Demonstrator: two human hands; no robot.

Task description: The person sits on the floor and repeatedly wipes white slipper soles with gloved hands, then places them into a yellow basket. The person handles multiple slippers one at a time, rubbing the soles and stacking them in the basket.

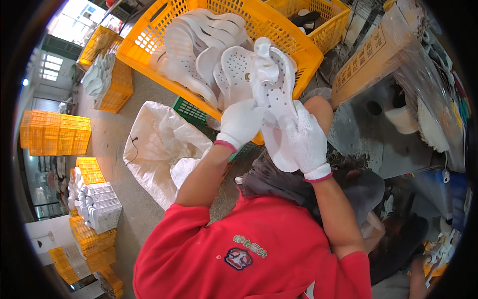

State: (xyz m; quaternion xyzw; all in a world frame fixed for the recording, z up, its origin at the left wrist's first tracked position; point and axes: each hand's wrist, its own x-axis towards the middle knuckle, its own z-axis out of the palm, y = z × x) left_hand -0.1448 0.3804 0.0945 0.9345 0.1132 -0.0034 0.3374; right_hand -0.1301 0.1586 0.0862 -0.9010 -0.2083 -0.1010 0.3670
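Both my hands wear white knit gloves with pink-red cuffs. Between them is a white sandal (283, 92) with a perforated footbed, tilted over the near edge of a yellow crate. My right hand (307, 142) is closed around its right side, thumb on top. My left hand (241, 122) is closed at the sandal's left edge, its fingertips partly hidden. A crumpled white piece (266, 70) lies over the sandal's upper part; whether it is the strap or a loose scrap I cannot tell. More white perforated soles (191, 45) fill the yellow crate (134, 52) ahead.
An open white sack (159, 142) and a green crate (191, 112) stand on the floor at left. Stacked yellow crates (55, 132) line the far left. Another yellow crate (336, 32) is behind. Cardboard (366, 57) and a grey metal surface (366, 134) crowd the right.
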